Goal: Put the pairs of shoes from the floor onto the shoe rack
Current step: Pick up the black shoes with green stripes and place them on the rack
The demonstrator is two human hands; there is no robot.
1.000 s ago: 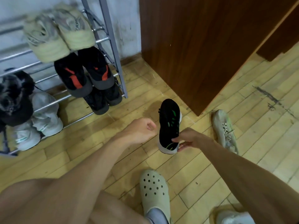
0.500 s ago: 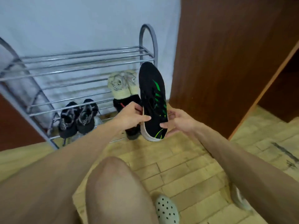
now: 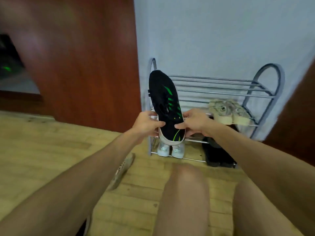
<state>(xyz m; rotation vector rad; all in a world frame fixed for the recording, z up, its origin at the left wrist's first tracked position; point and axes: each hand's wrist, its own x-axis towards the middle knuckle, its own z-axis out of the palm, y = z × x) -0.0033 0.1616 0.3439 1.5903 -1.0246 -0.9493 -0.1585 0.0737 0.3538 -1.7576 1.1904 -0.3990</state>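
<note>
At 6 o'clock, 2 bare knees crowd the wooden floor (image 3: 51,150), a pale shoe (image 3: 121,169) lying at 8 o'clock. Centre: left hand (image 3: 146,124) and right hand (image 3: 194,124) pinch the heel sides of a black-and-green shoe (image 3: 164,103), toe up, before the shoe rack (image 3: 265,92). Beige shoes (image 3: 228,110) occupy a rail at 2 o'clock. Risk: so steep a tilt could slide the shoe between rails once released.

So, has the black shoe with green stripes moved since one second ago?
Yes. The black shoe went up from the floor; both hands now hold it in front of the shoe rack, at its left end.
</note>
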